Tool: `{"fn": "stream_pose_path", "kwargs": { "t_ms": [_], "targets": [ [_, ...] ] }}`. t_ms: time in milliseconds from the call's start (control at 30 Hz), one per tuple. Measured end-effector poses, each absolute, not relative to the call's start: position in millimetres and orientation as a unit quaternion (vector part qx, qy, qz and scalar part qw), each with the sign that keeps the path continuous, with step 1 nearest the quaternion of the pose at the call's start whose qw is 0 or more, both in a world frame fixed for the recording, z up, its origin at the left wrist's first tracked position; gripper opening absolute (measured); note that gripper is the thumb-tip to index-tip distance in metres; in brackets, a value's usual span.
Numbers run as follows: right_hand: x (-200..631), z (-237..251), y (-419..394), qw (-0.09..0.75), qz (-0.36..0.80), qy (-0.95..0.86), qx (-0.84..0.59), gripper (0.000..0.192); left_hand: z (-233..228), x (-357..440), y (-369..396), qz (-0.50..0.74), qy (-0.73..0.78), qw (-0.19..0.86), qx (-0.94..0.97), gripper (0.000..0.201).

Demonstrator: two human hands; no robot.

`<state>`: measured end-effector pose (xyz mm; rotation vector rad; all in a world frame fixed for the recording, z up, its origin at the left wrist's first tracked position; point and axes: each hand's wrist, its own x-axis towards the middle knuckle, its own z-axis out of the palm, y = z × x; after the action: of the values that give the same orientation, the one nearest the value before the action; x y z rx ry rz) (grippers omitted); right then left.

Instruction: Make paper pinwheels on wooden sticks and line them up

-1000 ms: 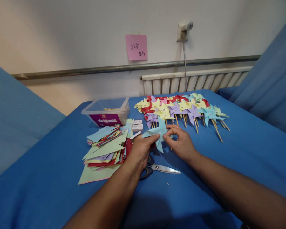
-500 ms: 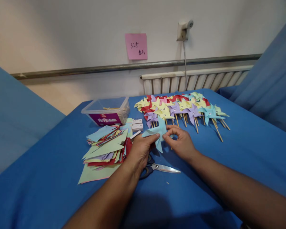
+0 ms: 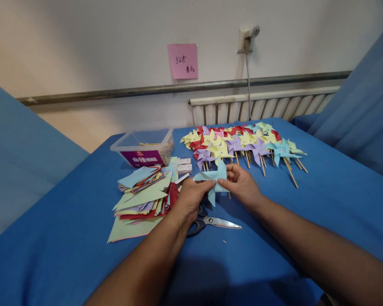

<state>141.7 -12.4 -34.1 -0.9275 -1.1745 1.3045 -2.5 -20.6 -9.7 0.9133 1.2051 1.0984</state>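
Both of my hands hold one light blue paper pinwheel (image 3: 214,177) just above the blue table. My left hand (image 3: 189,200) pinches its left side near the centre. My right hand (image 3: 241,183) grips its right side, fingers curled behind the paper. A thin wooden stick shows under the pinwheel beside my right hand. Behind the hands lies a row of finished pinwheels (image 3: 242,144) in yellow, red, purple and light blue, each on a wooden stick. Scissors (image 3: 213,222) lie on the table below my left hand.
A loose stack of coloured paper sheets (image 3: 142,199) lies left of my hands. Behind it stand a clear plastic box (image 3: 143,148) with a purple label and small white boxes (image 3: 184,166). The blue cloth-covered table (image 3: 322,204) meets a wall with a radiator (image 3: 261,108) and a pink note (image 3: 182,61).
The blue pinwheel has turned a little in my hands, and my right hand's fingers have shifted up along its right side. The view has nudged slightly; the rest is unchanged.
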Motion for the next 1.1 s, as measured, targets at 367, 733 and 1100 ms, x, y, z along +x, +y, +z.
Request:
{"fn": "stream_pose_path", "kwargs": {
  "t_ms": [367,733,1100],
  "targets": [
    [138.6,-37.3,-9.6,0.6,0.459,-0.517,-0.403,0.031,-3.2,-5.2,-15.2,0.519,0.537,0.494,0.445,0.025],
    [153.0,-48.5,-5.0,0.567,0.249,-0.647,-0.446,0.014,37.6,-22.2,13.4,0.682,0.428,0.512,0.3,0.032],
    [103.2,-30.9,-23.1,0.367,0.157,-0.831,-0.387,0.023,24.8,-34.7,11.9,0.747,0.362,0.477,0.29,0.033]
  ]
}}
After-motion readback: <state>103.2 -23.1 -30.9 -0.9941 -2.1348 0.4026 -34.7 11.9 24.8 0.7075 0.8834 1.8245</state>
